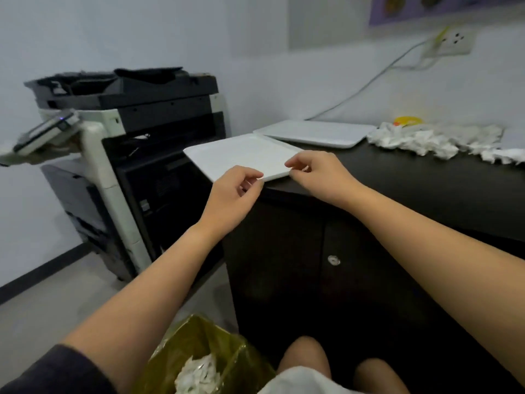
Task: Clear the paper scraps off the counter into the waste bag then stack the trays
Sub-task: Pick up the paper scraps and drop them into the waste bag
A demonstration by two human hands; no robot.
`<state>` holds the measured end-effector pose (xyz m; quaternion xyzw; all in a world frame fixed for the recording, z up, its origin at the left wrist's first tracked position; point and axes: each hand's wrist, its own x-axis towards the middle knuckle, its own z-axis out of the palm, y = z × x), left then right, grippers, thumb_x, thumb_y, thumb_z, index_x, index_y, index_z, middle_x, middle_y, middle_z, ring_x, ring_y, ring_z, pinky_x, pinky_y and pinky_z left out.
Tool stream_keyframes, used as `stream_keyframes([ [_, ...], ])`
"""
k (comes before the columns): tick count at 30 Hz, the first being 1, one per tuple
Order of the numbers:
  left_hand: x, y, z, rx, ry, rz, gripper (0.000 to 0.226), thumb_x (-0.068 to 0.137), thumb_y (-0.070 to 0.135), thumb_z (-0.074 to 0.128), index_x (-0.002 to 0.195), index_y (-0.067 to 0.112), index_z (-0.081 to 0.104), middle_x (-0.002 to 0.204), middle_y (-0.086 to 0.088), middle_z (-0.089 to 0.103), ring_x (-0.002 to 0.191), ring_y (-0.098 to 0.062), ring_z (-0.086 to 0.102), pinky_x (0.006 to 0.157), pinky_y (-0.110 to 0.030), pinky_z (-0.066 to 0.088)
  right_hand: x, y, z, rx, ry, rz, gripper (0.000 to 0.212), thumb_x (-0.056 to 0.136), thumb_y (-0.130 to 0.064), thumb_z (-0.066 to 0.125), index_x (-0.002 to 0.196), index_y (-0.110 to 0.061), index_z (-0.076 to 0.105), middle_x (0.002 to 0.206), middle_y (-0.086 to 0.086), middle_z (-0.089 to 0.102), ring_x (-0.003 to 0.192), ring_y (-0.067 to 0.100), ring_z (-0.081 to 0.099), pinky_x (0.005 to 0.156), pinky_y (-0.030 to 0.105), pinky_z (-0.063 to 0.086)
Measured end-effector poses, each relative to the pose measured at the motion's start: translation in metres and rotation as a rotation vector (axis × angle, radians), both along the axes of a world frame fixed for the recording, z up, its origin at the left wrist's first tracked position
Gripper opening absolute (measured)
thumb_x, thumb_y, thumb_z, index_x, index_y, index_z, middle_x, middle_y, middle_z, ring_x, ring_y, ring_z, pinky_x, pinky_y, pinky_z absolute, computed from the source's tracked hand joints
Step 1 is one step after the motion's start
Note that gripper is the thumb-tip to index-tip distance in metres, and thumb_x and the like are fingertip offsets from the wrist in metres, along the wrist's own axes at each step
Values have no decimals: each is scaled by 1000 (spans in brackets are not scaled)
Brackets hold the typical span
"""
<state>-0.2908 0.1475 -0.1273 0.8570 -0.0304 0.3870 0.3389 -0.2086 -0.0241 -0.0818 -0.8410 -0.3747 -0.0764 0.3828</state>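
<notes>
Two white trays lie on the dark counter [426, 191]. The nearer tray [244, 156] juts over the counter's left end; the farther tray [315, 132] sits behind it by the wall. My left hand [235, 194] pinches the nearer tray's front corner with curled fingers. My right hand [321, 174] pinches the same tray's near right edge between thumb and forefinger. A pile of crumpled white paper scraps [431, 140] spreads along the counter's far right. The yellow-green waste bag [216, 345] stands open on the floor below, with white scraps [199, 376] inside.
A large office copier [127, 132] stands just left of the counter, close to the overhanging tray. A yellow object [407, 120] sits behind the scraps. A cable hangs from a wall socket [454, 41]. The cabinet door [333, 260] is below the counter.
</notes>
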Motion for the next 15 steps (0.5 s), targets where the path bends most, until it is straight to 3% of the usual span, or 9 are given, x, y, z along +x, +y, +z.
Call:
stream_keyframes([
  [5, 61, -71, 29, 3, 0, -146, 11, 88, 15, 61, 97, 19, 66, 88, 14, 61, 79, 2, 55, 69, -5, 39, 33, -85, 25, 14, -42, -215, 23, 89, -11, 55, 109, -13, 66, 97, 2, 65, 80, 10, 52, 71, 17, 34],
  [15, 168, -232, 42, 40, 100, -515, 12, 87, 13, 62, 96, 21, 64, 87, 11, 59, 76, 0, 54, 70, -3, 39, 65, -256, 35, -17, -6, -601, 25, 90, -12, 53, 113, -13, 64, 104, 4, 64, 82, 13, 51, 72, 19, 36],
])
